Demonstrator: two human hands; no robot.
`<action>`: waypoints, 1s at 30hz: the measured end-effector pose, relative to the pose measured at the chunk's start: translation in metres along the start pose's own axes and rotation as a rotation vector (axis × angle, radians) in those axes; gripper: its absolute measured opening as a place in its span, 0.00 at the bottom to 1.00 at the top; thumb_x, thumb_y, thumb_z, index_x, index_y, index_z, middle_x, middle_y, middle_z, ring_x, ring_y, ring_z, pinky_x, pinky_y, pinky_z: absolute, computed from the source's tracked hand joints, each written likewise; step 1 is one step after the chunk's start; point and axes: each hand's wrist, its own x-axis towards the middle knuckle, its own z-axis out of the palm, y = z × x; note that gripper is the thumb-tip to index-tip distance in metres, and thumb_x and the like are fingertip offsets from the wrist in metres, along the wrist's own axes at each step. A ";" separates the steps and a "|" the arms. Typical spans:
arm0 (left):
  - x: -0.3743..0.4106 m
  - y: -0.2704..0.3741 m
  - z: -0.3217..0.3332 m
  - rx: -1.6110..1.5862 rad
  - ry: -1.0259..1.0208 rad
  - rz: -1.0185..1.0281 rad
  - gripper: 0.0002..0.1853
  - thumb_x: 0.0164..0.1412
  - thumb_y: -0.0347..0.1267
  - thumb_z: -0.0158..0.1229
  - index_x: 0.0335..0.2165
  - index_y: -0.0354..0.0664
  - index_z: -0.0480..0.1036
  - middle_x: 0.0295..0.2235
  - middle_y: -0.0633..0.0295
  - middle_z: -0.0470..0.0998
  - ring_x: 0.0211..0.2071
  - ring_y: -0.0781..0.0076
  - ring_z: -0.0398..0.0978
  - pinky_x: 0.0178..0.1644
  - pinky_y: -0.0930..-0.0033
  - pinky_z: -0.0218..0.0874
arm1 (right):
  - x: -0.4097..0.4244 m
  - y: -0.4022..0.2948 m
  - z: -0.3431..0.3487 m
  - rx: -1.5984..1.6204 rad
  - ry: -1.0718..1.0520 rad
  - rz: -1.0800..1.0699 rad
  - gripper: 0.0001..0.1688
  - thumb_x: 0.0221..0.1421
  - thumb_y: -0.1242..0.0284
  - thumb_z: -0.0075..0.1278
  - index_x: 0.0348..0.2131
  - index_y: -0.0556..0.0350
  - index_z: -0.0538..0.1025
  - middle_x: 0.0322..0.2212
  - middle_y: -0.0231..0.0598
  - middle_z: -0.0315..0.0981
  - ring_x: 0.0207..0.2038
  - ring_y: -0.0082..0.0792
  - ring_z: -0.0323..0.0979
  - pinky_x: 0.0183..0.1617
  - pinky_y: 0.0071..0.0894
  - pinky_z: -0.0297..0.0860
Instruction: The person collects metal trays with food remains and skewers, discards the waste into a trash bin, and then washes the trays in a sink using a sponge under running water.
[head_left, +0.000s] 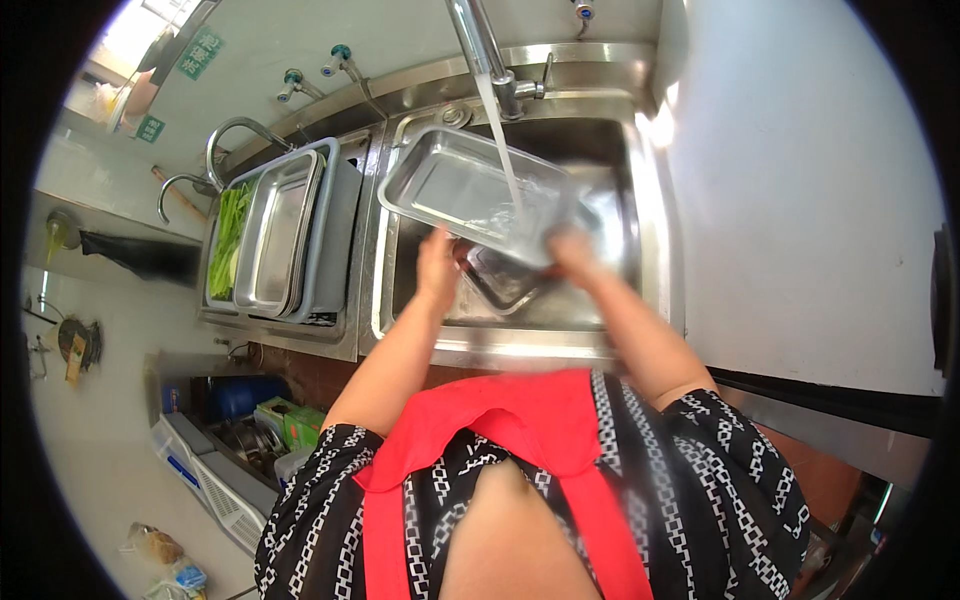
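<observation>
Both my hands hold a rectangular stainless steel pan (450, 184) tilted over the sink basin (611, 142). My left hand (437, 262) grips its near long edge. At its right end, my right hand (571, 255) is blurred, with the fingers around the rim. A stream of water (501, 142) runs from the chrome faucet (471, 37) into the pan. Beneath it, another metal pan (506, 289) lies in the basin, mostly hidden by the held one.
In the left basin stands a grey plastic tub (337, 232) with leafy green vegetables (230, 240) and a stack of metal pans (277, 232). Wall valves (289, 86) and a curved faucet (244, 127) rise behind. A white wall (795, 187) borders the sink on the right.
</observation>
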 end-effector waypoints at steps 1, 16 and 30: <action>0.003 0.016 -0.010 -0.034 0.147 0.017 0.42 0.48 0.59 0.45 0.54 0.46 0.48 0.52 0.51 0.53 0.50 0.60 0.57 0.50 0.57 0.48 | 0.012 0.003 -0.027 -0.125 -0.103 -0.022 0.12 0.42 0.78 0.44 0.32 0.64 0.68 0.29 0.42 0.68 0.29 0.38 0.69 0.26 0.39 0.71; -0.028 0.103 0.005 0.800 0.154 0.531 0.27 0.40 0.20 0.43 0.45 0.27 0.59 0.37 0.46 0.70 0.39 0.57 0.69 0.43 0.66 0.58 | 0.021 0.012 -0.034 -0.478 -0.010 -0.017 0.20 0.51 0.65 0.43 0.30 0.70 0.68 0.16 0.39 0.65 0.10 0.32 0.65 0.10 0.23 0.61; -0.105 0.198 -0.090 0.486 0.856 0.945 0.21 0.39 0.17 0.41 0.38 0.27 0.61 0.34 0.51 0.69 0.32 0.63 0.69 0.38 0.66 0.61 | 0.058 0.052 -0.084 -0.340 0.163 0.071 0.13 0.53 0.67 0.39 0.34 0.59 0.66 0.21 0.41 0.69 0.15 0.33 0.69 0.12 0.25 0.65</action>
